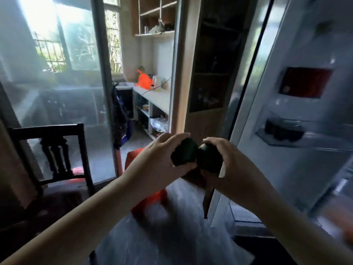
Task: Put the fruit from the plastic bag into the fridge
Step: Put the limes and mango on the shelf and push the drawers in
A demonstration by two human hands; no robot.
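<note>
**Inspector:** Report the left grip (158, 155).

**Assistant:** Fingers and thumb are curled round a dark green fruit (184, 152), held from its left side. The fruit is rounded; I cannot tell its kind.

**Inspector:** And the right grip (229, 159)?

**Assistant:** It is curled over a second dark fruit (209, 159), fingers across the top and palm on the right side. The two fruits touch, side by side, between the hands.

**Inspector:** Position of the fruit relative to bag and fridge?

**Assistant:** Both are held in the air above the plastic bag (172, 236), a pale translucent bag low in the centre of the view. The bag lies against something red (147, 203), too blurred to name. The fridge door (277, 169) stands open on the right, near the right hand. Neither fruit touches it.

**Inspector:** Contents of the door?

**Assistant:** A clear door shelf (267, 139) carries dark items, blurred. Above it is a red rectangle (305, 82).

**Inspector:** Surroundings?

**Assistant:** A dark wooden chair (57, 150) stands at the left, before a glass panel. Beyond the doorway a pale worktop (158, 98) carries an orange object (145, 82) and, just beside it, a white kettle (157, 83). Open wall shelves (156, 34) hang above.
</note>
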